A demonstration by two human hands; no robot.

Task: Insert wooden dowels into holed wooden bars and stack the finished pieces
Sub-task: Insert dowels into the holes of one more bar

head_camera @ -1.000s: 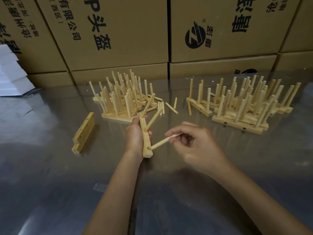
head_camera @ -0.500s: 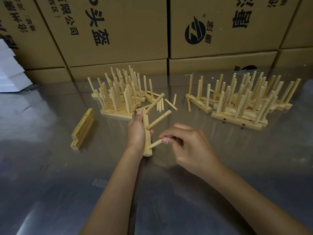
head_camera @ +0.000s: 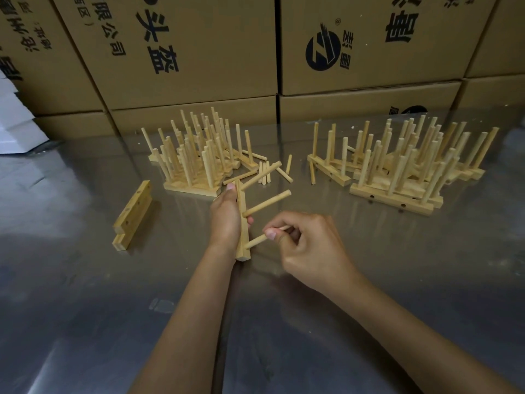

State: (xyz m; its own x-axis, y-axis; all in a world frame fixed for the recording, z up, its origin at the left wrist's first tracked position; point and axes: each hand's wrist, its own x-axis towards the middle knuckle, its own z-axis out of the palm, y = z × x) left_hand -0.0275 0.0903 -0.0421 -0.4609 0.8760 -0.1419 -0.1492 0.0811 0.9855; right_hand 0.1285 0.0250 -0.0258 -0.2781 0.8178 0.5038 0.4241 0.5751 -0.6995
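My left hand grips a holed wooden bar held on edge above the table, its long axis pointing away from me. Two dowels stick out of the bar to the right, one near its far end and one at its middle. My right hand pinches a third dowel whose tip sits in the bar's nearest hole. Loose dowels lie on the table just beyond the bar.
One stack of finished pieces stands at the back left, another at the back right. Two bare holed bars lie stacked at the left. Cardboard boxes wall off the back of the shiny metal table.
My right hand has slid along the third dowel toward the bar, pushing it deeper into the nearest hole. My left hand has kept its hold on the bar.
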